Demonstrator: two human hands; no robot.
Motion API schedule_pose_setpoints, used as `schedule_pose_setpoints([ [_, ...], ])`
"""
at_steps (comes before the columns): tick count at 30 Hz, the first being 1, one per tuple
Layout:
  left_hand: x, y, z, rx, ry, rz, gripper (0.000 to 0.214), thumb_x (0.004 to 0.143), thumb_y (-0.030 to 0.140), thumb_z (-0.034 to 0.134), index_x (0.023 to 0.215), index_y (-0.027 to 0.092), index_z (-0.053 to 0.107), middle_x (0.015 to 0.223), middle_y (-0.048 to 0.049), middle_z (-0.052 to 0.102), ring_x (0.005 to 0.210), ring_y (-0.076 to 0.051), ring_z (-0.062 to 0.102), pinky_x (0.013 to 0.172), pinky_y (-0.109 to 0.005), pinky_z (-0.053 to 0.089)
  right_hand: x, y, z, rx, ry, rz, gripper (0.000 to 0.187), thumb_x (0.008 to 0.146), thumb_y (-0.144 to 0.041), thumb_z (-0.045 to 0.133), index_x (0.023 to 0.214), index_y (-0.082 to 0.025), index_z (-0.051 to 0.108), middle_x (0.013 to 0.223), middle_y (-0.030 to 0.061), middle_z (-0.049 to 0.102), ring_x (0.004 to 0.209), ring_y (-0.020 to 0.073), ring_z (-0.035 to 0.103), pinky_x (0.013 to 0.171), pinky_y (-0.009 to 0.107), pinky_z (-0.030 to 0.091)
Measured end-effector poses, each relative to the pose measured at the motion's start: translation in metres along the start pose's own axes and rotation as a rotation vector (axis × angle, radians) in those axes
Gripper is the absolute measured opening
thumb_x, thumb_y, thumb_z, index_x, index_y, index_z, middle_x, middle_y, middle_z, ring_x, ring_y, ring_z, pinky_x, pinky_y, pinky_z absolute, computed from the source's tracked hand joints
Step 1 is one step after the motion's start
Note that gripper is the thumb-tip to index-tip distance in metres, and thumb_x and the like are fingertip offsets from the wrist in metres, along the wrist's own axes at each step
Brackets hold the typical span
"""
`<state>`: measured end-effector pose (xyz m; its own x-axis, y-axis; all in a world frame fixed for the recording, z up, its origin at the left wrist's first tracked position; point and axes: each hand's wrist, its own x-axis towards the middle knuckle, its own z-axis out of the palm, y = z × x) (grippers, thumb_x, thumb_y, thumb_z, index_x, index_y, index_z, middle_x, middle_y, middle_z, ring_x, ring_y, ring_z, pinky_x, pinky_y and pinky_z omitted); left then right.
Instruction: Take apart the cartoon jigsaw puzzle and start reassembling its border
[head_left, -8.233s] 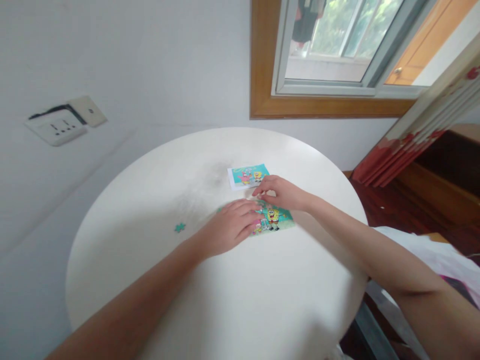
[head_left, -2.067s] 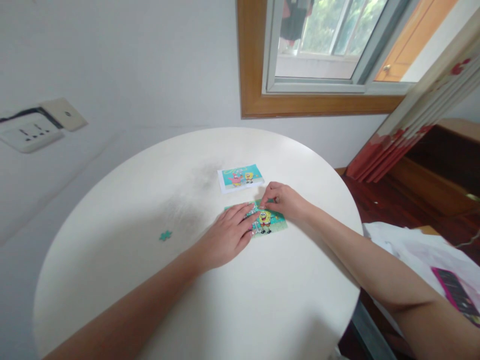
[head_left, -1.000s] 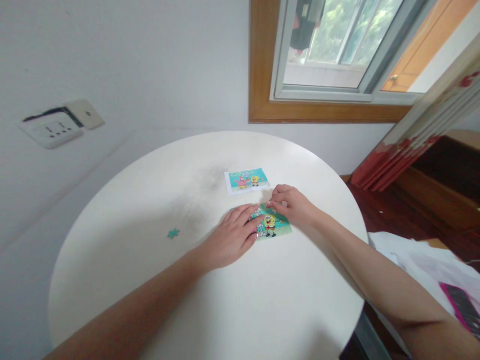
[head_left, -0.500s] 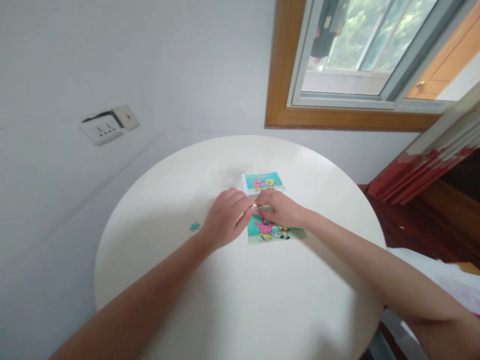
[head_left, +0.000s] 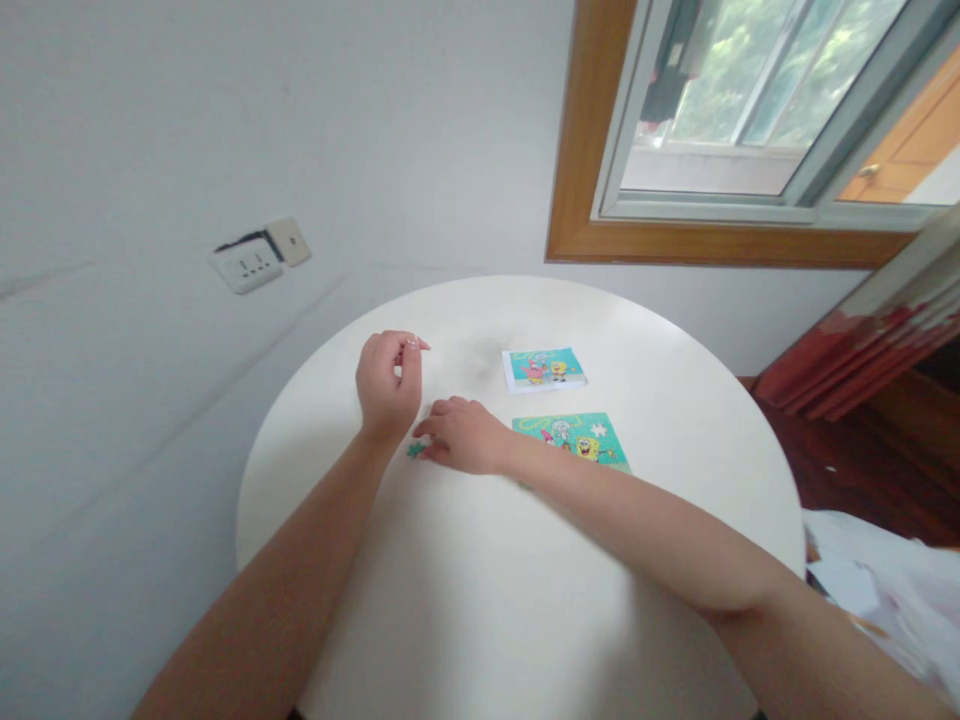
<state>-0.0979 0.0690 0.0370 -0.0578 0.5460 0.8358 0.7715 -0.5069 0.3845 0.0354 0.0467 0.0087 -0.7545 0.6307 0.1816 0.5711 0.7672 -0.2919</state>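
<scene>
My right hand (head_left: 463, 437) reaches across to the left side of the round white table (head_left: 525, 600), its fingertips pinched on a small teal puzzle piece (head_left: 415, 451) lying on the tabletop. My left hand (head_left: 388, 385) hovers just above and behind it, fingers loosely curled with thumb and forefinger close together, nothing visible in them. A small cartoon jigsaw puzzle (head_left: 574, 440) lies flat at the table's middle, with one white gap near its top right. A cartoon reference card (head_left: 544, 368) lies just behind it.
The table stands against a white wall with a wall socket (head_left: 247, 265) at the left. A wood-framed window (head_left: 720, 190) is at the back right, a red and cream curtain (head_left: 862, 340) at the right. White cloth (head_left: 885, 590) lies near my right arm.
Both hands left the jigsaw puzzle and moved left. My right hand now pinches the loose teal piece, and my left hand has lifted off the table. The view swung left.
</scene>
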Motion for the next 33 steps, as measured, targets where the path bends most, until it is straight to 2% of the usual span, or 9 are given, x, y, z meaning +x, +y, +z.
schedule_pose_setpoints([
  [4, 0.0, -0.002, 0.002, -0.01, 0.004, -0.03, 0.025, 0.094, 0.025, 0.037, 0.08, 0.018, 0.057, 0.081, -0.0045, 0.062, 0.079, -0.016, 0.055, 0.076, -0.029, 0.044, 0.006, -0.003, 0.001, 0.003, -0.021, 0.044, 0.023, 0.084, -0.035, 0.058, 0.103, -0.026, 0.069, 0.103, 0.0071, 0.061, 0.096, 0.0239, 0.056, 0.08, 0.035, 0.044],
  [9, 0.0, -0.002, 0.003, -0.016, -0.001, -0.018, 0.025, 0.093, 0.025, 0.038, 0.079, 0.019, 0.057, 0.081, -0.0043, 0.062, 0.079, -0.017, 0.055, 0.075, -0.03, 0.044, 0.01, -0.006, -0.004, 0.128, -0.074, 0.149, 0.022, 0.078, -0.036, 0.066, 0.093, -0.022, 0.071, 0.097, 0.007, 0.064, 0.09, 0.0209, 0.059, 0.076, 0.03, 0.045],
  [13, -0.001, -0.001, 0.003, -0.023, -0.014, -0.006, 0.024, 0.092, 0.026, 0.039, 0.079, 0.019, 0.058, 0.081, -0.0046, 0.062, 0.08, -0.018, 0.056, 0.075, -0.031, 0.044, 0.012, -0.008, -0.004, 0.315, -0.108, 0.209, 0.014, 0.075, -0.022, 0.065, 0.087, -0.017, 0.069, 0.085, 0.0037, 0.067, 0.076, 0.0147, 0.06, 0.067, 0.024, 0.043],
  [17, -0.004, -0.001, 0.005, -0.046, -0.025, -0.018, 0.023, 0.092, 0.026, 0.04, 0.081, 0.019, 0.059, 0.08, -0.0042, 0.062, 0.076, -0.017, 0.056, 0.076, -0.031, 0.044, 0.007, -0.005, -0.006, 0.418, -0.028, 0.171, 0.012, 0.074, -0.016, 0.064, 0.086, -0.016, 0.067, 0.078, 0.0008, 0.067, 0.071, 0.0122, 0.059, 0.063, 0.021, 0.041],
  [21, -0.007, 0.003, 0.01, -0.059, -0.09, 0.001, 0.022, 0.092, 0.025, 0.04, 0.082, 0.019, 0.06, 0.078, -0.0035, 0.062, 0.076, -0.018, 0.055, 0.076, -0.032, 0.044, -0.023, 0.019, -0.03, 0.444, 0.099, 0.132, 0.022, 0.074, -0.01, 0.062, 0.094, -0.018, 0.069, 0.074, -0.0016, 0.066, 0.069, 0.0103, 0.058, 0.064, 0.02, 0.04],
  [24, -0.012, 0.019, 0.015, -0.104, -0.21, 0.065, 0.022, 0.092, 0.024, 0.041, 0.084, 0.018, 0.061, 0.079, -0.0034, 0.062, 0.078, -0.018, 0.055, 0.077, -0.032, 0.043, -0.067, 0.053, -0.058, 0.443, 0.172, 0.203, 0.027, 0.073, -0.005, 0.058, 0.092, -0.018, 0.072, 0.075, -0.0013, 0.067, 0.068, 0.0097, 0.058, 0.065, 0.02, 0.041],
  [27, -0.023, 0.045, 0.019, -0.191, -0.454, 0.188, 0.023, 0.094, 0.024, 0.041, 0.089, 0.018, 0.062, 0.087, -0.0052, 0.064, 0.087, -0.02, 0.055, 0.083, -0.034, 0.042, -0.116, 0.088, -0.08, 0.455, 0.195, 0.337, 0.021, 0.076, -0.013, 0.059, 0.092, -0.018, 0.072, 0.073, -0.0009, 0.068, 0.067, 0.0108, 0.057, 0.064, 0.023, 0.041],
  [31, -0.044, 0.079, 0.024, -0.271, -0.764, 0.351, 0.026, 0.093, 0.028, 0.046, 0.114, 0.021, 0.06, 0.108, -0.0071, 0.061, 0.104, -0.022, 0.052, 0.093, -0.039, 0.041, -0.162, 0.118, -0.082, 0.48, 0.215, 0.463, 0.02, 0.079, -0.027, 0.06, 0.089, -0.019, 0.074, 0.079, 0.0024, 0.07, 0.068, 0.0121, 0.055, 0.062, 0.025, 0.039],
  [33, -0.054, 0.09, 0.027, -0.259, -0.847, 0.387, 0.029, 0.093, 0.029, 0.047, 0.118, 0.024, 0.059, 0.118, -0.0074, 0.058, 0.112, -0.024, 0.049, 0.097, -0.041, 0.04, -0.172, 0.125, -0.075, 0.535, 0.234, 0.515, 0.023, 0.078, -0.029, 0.06, 0.093, -0.018, 0.074, 0.077, 0.0022, 0.069, 0.065, 0.0115, 0.054, 0.06, 0.024, 0.039],
])
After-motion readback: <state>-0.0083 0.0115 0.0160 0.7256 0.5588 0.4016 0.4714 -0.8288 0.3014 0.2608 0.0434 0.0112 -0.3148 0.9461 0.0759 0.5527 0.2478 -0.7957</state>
